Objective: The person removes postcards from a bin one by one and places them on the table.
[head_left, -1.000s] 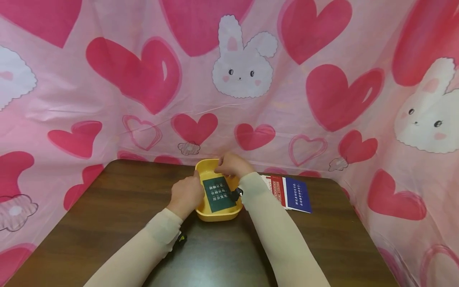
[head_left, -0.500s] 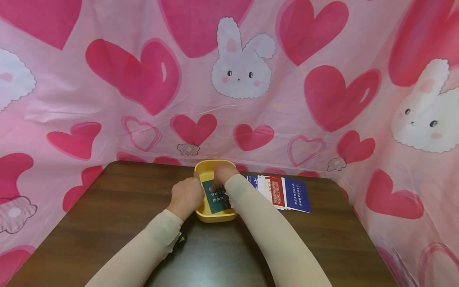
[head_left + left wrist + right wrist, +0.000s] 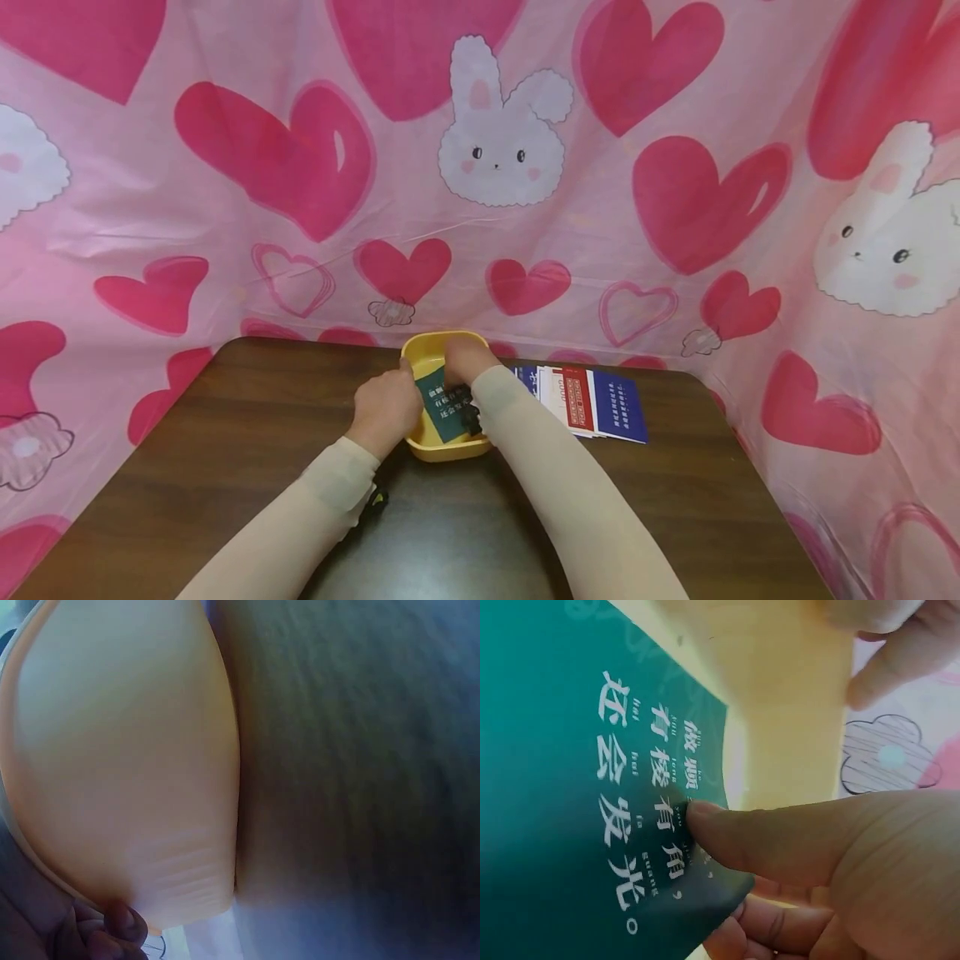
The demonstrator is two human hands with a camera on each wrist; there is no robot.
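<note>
A yellow plastic basin [image 3: 448,454] stands near the table's back edge. My left hand [image 3: 386,410] grips its left rim; in the left wrist view, curled fingertips [image 3: 124,924] show beside the outer wall. Inside lies a dark green card [image 3: 441,415] printed with white Chinese characters. My right hand [image 3: 468,360] reaches into the basin, partly covering the card. In the right wrist view, the thumb lies on top of the green card [image 3: 562,772] and the other fingers are beneath its edge, so the right hand [image 3: 840,862] pinches it. That edge bends slightly.
Right of the basin lie several overlapping cards, including a red and white card [image 3: 573,400] and a blue card [image 3: 619,407]. The brown wooden table [image 3: 225,467] meets a pink curtain [image 3: 315,167] with hearts and rabbits behind it.
My right hand has moved from above the basin's far right side down and left onto the green card, which it now pinches. The left hand keeps its grip on the rim.
</note>
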